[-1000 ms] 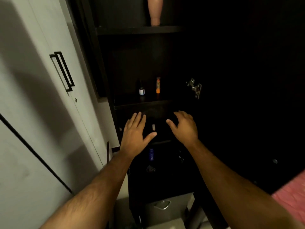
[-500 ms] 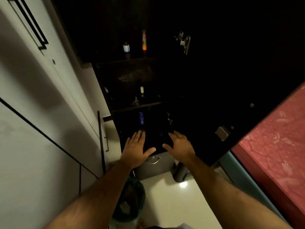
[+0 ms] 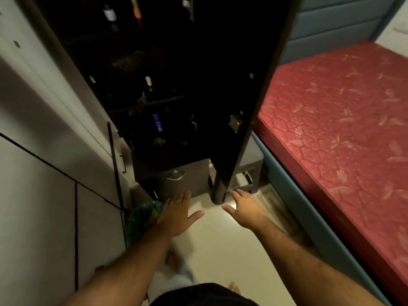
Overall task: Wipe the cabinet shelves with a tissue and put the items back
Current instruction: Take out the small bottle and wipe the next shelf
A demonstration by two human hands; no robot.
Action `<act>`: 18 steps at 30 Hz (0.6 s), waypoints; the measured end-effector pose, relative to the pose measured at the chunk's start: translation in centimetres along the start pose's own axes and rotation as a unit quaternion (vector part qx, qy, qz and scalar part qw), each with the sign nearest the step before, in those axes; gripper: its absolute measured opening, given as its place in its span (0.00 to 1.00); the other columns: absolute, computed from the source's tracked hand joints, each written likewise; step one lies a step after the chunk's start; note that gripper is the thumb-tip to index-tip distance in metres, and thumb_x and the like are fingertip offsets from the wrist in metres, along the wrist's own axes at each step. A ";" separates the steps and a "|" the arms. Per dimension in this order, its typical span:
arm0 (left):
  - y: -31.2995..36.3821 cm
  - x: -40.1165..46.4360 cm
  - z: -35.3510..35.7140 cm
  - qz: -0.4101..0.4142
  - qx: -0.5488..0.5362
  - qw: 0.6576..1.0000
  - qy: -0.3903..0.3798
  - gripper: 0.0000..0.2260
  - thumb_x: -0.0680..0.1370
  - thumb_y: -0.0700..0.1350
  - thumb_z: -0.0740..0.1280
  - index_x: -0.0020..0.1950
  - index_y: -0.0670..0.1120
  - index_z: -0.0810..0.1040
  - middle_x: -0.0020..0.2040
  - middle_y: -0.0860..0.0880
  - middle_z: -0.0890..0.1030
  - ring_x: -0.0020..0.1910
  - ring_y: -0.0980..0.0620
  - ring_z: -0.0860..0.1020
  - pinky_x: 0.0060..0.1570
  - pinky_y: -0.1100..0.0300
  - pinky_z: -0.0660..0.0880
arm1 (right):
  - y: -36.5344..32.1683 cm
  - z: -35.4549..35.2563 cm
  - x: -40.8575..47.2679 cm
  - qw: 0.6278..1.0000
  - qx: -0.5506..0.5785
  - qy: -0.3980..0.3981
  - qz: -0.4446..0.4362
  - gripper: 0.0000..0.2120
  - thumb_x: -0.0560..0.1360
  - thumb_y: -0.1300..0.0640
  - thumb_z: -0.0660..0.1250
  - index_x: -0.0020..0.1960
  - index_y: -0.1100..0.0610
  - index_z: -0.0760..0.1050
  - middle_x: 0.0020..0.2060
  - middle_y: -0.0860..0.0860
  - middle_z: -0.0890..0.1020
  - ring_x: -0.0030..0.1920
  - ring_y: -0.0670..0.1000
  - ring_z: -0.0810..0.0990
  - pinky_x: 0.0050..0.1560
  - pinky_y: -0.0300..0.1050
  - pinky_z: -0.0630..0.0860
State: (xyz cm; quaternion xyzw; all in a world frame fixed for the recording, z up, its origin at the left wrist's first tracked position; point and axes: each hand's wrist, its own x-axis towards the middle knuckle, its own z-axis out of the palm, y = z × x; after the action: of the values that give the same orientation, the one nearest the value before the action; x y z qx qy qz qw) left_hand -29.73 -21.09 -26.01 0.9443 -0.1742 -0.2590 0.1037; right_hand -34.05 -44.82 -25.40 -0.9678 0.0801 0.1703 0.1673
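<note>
Both held out low in the centre of the frame, fingers straight, nothing in either grip: left hand (image 3: pixel 176 214), right hand (image 3: pixel 245 209). Above them, upper centre, dark open cabinet (image 3: pixel 154 62) with a blue bottle (image 3: pixel 157 122) on a lower shelf. No tissue in sight. Red mattress (image 3: pixel 342 111) at right.

I'm working with a dim picture here. The cabinet (image 3: pixel 167 85) interior is nearly black, and the bottles on its shelves show only as faint glints. The brightest patch is a glare spot on the pale floor (image 3: pixel 220 239) near the right hand (image 3: pixel 244 209). The red mattress (image 3: pixel 344 120) catches soft light, perhaps from the upper right. The foot (image 3: pixel 174 260) below is smeared by motion blur, and straight lines bow toward the edges.
</note>
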 end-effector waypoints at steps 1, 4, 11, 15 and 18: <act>1.5 -0.2 0.9 0.002 0.003 1.000 -0.002 0.53 0.66 0.80 0.37 0.80 0.46 0.46 0.80 0.46 0.49 0.79 0.48 0.49 0.77 0.47 0.48 | 1.5 0.1 -1.0 1.000 -0.005 -0.004 0.011 0.35 0.76 0.32 0.54 0.76 0.50 0.59 0.75 0.53 0.63 0.74 0.55 0.61 0.72 0.52 0.63; 6.1 -0.6 3.4 0.027 0.016 0.999 -0.014 0.41 0.76 0.71 0.51 0.80 0.47 0.47 0.81 0.46 0.49 0.79 0.48 0.49 0.77 0.50 0.49 | 5.7 0.3 -4.0 0.999 0.005 -0.007 0.042 0.37 0.75 0.29 0.50 0.77 0.49 0.55 0.77 0.52 0.59 0.76 0.55 0.58 0.72 0.56 0.62; 15.6 -0.1 6.1 0.104 0.033 0.992 -0.064 0.41 0.76 0.71 0.48 0.80 0.49 0.43 0.81 0.49 0.46 0.79 0.51 0.45 0.77 0.49 0.46 | 13.3 -1.6 -8.5 0.993 0.017 -0.007 0.116 0.34 0.77 0.31 0.49 0.77 0.47 0.53 0.78 0.52 0.55 0.77 0.56 0.54 0.72 0.58 0.59; 19.1 2.0 6.2 0.128 0.035 0.988 -0.083 0.40 0.77 0.70 0.50 0.80 0.48 0.43 0.81 0.48 0.46 0.79 0.50 0.46 0.76 0.50 0.47 | 16.8 -2.1 -8.2 0.987 0.035 -0.010 0.156 0.35 0.76 0.31 0.49 0.77 0.47 0.53 0.77 0.53 0.56 0.76 0.57 0.55 0.72 0.59 0.60; 21.3 4.3 6.4 0.138 0.011 0.986 -0.090 0.40 0.77 0.70 0.51 0.80 0.49 0.44 0.81 0.49 0.47 0.79 0.51 0.47 0.76 0.50 0.49 | 19.2 -2.5 -7.0 0.983 0.042 -0.006 0.181 0.34 0.77 0.31 0.51 0.77 0.47 0.55 0.77 0.53 0.58 0.76 0.57 0.56 0.71 0.59 0.61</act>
State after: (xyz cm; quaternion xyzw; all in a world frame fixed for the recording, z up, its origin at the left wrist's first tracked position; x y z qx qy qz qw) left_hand -35.47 -42.94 -27.29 0.8853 -0.3143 -0.3239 0.1117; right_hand -43.86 -62.89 -26.44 -0.9282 0.2602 0.2002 0.1751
